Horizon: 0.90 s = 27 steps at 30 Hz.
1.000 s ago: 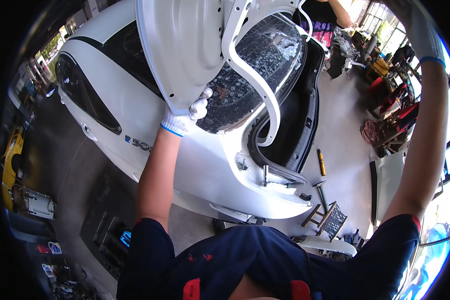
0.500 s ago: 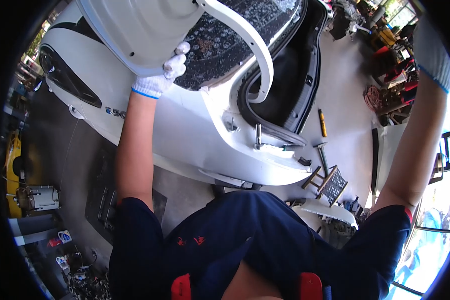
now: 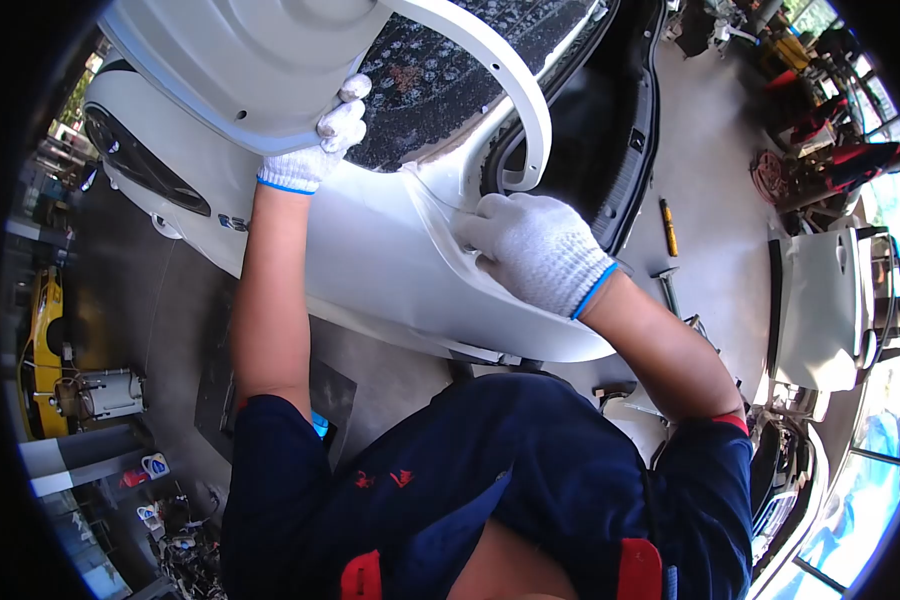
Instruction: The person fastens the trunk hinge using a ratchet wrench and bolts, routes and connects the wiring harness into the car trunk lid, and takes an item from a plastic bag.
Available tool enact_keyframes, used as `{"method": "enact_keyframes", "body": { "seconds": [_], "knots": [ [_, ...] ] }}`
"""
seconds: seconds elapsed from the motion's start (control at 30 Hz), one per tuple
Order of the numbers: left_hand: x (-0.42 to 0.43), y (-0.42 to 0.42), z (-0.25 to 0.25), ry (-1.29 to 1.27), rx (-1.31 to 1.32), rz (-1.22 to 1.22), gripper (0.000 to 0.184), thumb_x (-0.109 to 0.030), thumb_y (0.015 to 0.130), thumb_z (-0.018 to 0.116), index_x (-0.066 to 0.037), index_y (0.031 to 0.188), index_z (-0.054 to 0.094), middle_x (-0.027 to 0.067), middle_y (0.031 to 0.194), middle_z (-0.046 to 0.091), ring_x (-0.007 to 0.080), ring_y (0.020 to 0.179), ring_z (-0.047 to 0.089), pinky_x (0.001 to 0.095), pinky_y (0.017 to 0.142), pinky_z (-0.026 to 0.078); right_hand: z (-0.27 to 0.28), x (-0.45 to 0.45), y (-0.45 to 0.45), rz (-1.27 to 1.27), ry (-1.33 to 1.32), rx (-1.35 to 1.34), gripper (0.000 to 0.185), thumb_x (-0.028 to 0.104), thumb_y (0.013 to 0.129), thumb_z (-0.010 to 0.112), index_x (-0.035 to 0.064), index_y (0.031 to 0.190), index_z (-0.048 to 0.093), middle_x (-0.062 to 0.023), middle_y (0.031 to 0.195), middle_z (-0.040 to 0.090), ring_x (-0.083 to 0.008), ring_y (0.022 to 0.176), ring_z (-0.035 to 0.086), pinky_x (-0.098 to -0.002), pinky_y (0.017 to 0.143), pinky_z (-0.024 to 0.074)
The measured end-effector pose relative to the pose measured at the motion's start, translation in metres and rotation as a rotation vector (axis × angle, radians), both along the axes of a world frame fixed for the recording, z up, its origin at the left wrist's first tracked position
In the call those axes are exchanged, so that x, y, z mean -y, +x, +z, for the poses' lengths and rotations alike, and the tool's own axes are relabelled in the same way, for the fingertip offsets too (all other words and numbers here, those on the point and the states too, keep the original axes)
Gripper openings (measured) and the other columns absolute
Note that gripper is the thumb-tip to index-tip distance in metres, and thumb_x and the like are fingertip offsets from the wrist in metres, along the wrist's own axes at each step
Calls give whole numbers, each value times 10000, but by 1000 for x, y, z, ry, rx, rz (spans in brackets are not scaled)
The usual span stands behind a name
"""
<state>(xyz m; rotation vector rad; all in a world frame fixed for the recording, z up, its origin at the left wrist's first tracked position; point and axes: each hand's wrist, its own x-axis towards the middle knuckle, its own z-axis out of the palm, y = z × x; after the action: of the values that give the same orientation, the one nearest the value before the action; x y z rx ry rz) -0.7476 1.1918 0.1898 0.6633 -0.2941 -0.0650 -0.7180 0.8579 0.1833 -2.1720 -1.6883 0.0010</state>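
Note:
My left hand (image 3: 315,145), in a white knit glove with a blue cuff, is closed around the lower edge of a white panel (image 3: 260,70) that looks like a trunk lid. A curved white arm (image 3: 535,100) extends from this panel and ends just above my right hand (image 3: 545,245). That hand, gloved the same way, rests at the white car body (image 3: 390,260) beside the trunk opening (image 3: 610,130). Its fingers are bent together, and whatever they hold is hidden. The rear window (image 3: 410,90) is speckled with white flecks.
A yellow-handled tool (image 3: 669,228) and a hammer (image 3: 667,287) lie to the right of the car. A white door-like panel (image 3: 820,310) stands further right. On the left are yellow equipment (image 3: 45,350) and a dark mat (image 3: 220,400) on the floor.
My right hand has come down from the upper right to the car body beside the trunk opening, covering the ratchet there. My left hand keeps its grip on the trunk lid. The view has shifted slightly.

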Motion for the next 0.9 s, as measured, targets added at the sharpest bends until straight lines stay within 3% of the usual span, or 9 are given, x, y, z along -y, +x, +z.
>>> {"method": "enact_keyframes", "body": {
  "seconds": [0.17, 0.33, 0.43, 0.63, 0.7, 0.73, 0.77, 0.83, 0.9],
  "knots": [
    [-5, 3, -5, -8, -7, -26, 630, -501, 1058, 429, -3, 1443, 424, 154, 1027, 464, 157, 592, 476, 299, 459, 399, -18, -15, 0, -22, -189, 68, 95, 167, 859, 698, 103, 928, 686, -142, 912, 665, -353, 856, 718, -478, 751, 580],
    [-10, 5, -13, -56, -109, 43, 490, -428, 1084, 390, -8, 1321, 477, 127, 991, 472, 153, 551, 451, 294, 429, 364, -26, -17, 4, 39, -63, 95, 83, 179, 859, 669, 101, 879, 686, -135, 871, 653, -354, 801, 701, -492, 723, 565],
    [-9, 7, -12, -111, -67, -21, 510, -477, 1064, 423, -13, 1262, 496, 123, 964, 485, 170, 548, 463, 312, 449, 367, -26, -18, 3, 19, -8, 69, 82, 178, 840, 680, 97, 839, 694, -115, 810, 644, -344, 774, 692, -475, 703, 565],
    [-6, 3, -11, -167, -64, 13, 495, -509, 1052, 424, -31, 1155, 498, 145, 951, 474, 197, 554, 471, 324, 441, 367, -18, -15, 8, 38, 224, -150, 170, 139, 863, 696, 105, 1014, 766, -126, 976, 733, -316, 859, 719, -403, 791, 590],
    [-7, 4, -12, -165, -33, 17, 508, -520, 1049, 420, -31, 1150, 507, 156, 947, 485, 198, 544, 481, 319, 422, 372, -9, -11, 16, 48, 322, -561, 160, 63, 883, 712, 70, 1041, 740, -102, 1003, 735, -228, 835, 713, -346, 782, 582],
    [-7, 3, -11, -165, -18, 20, 514, -526, 1048, 417, -31, 1148, 512, 162, 945, 490, 198, 538, 486, 317, 413, 375, -4, -11, 15, 42, 404, -982, 144, 21, 925, 689, 37, 1068, 702, -57, 996, 704, -161, 820, 683, -304, 771, 570],
    [-6, 1, -10, -153, -39, 70, 517, -528, 1046, 420, -29, 1141, 516, 167, 941, 495, 197, 529, 489, 313, 403, 378, 2, -13, 26, 156, 545, -996, 155, 23, 969, 633, 29, 1121, 665, -27, 986, 675, -136, 793, 659, -283, 721, 556],
    [3, -5, 0, -134, -85, 165, 524, -532, 1042, 424, -26, 1129, 524, 177, 935, 506, 194, 510, 495, 305, 384, 384, 46, -8, 42, 200, 608, -1431, 145, 30, 975, 607, 39, 1115, 643, -42, 937, 659, -123, 743, 628, -256, 662, 524],
    [-6, 2, -8, -134, -71, 154, 567, -559, 1033, 426, -16, 1154, 538, 196, 931, 525, 204, 501, 536, 302, 372, 413, 88, -20, 55, 341, 786, -1484, 128, 48, 982, 594, 48, 1106, 627, -51, 907, 646, -115, 706, 598, -246, 617, 494]
  ]
}}
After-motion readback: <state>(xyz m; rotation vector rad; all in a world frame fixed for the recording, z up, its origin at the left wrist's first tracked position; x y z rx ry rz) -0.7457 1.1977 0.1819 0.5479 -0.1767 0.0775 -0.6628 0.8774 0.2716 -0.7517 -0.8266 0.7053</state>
